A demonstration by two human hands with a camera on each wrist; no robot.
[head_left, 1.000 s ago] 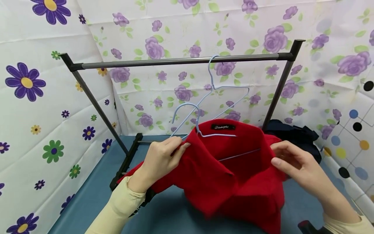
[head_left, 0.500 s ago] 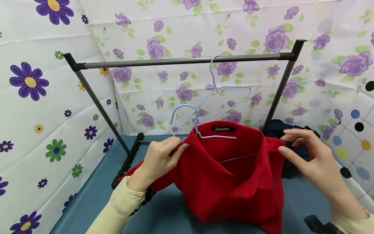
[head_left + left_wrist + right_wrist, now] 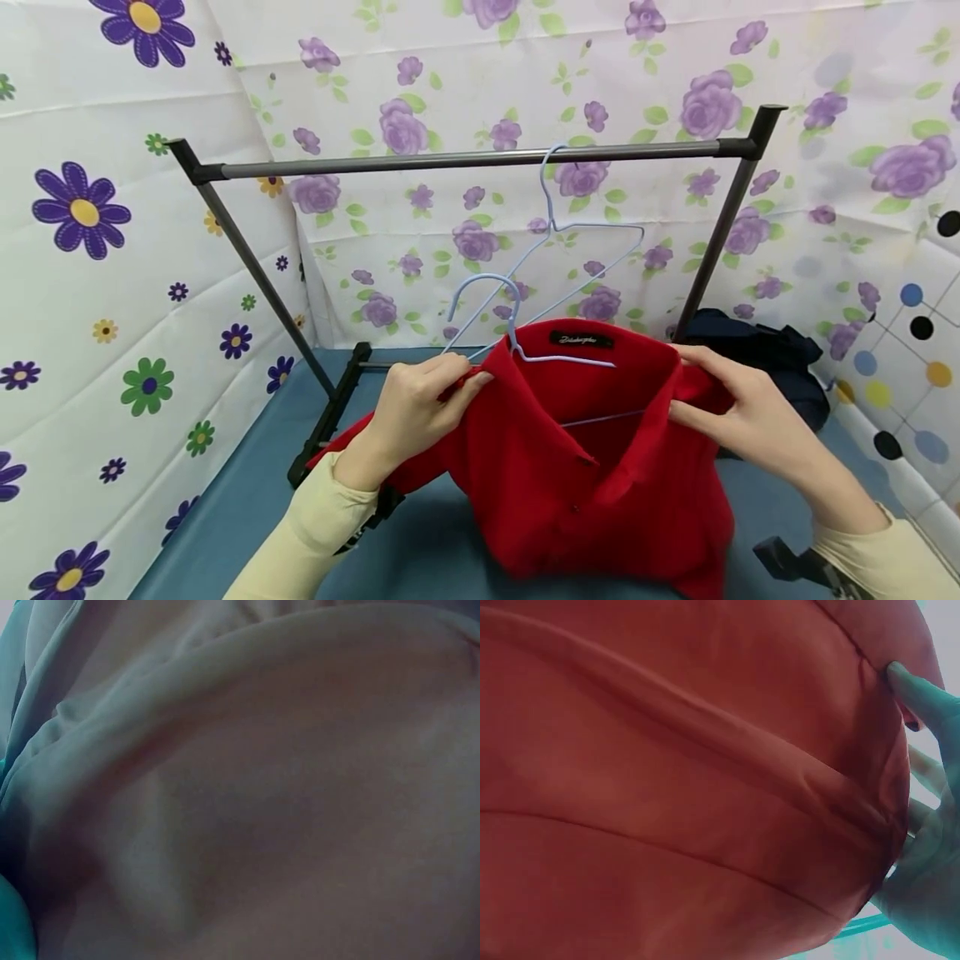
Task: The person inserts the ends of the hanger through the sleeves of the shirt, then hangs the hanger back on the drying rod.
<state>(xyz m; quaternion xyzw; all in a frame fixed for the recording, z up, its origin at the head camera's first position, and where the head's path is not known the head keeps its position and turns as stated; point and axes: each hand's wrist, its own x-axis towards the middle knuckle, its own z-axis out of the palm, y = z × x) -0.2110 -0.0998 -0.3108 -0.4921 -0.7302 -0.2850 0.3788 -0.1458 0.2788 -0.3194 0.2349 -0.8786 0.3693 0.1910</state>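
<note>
A red collared shirt with a black neck label hangs between my hands in the head view. My left hand pinches its shoulder next to the collar. On the other side my right hand grips the shirt beside the collar, thumb in front and fingers behind. In the right wrist view, the thumb presses the red cloth. A light blue hanger sits partly inside the neck opening, its hook rising above the collar and the rest hidden by cloth. Blurred fabric fills the left wrist view.
Behind the shirt stands a dark metal rack with a horizontal rail. A second light blue hanger hangs from the rail. Dark navy cloth lies at the right on the blue surface. Flowered sheets form the walls.
My right hand let go of the collar's side, moved off to the right, then came back left and took hold of the shirt again. The left hand kept its hold.
</note>
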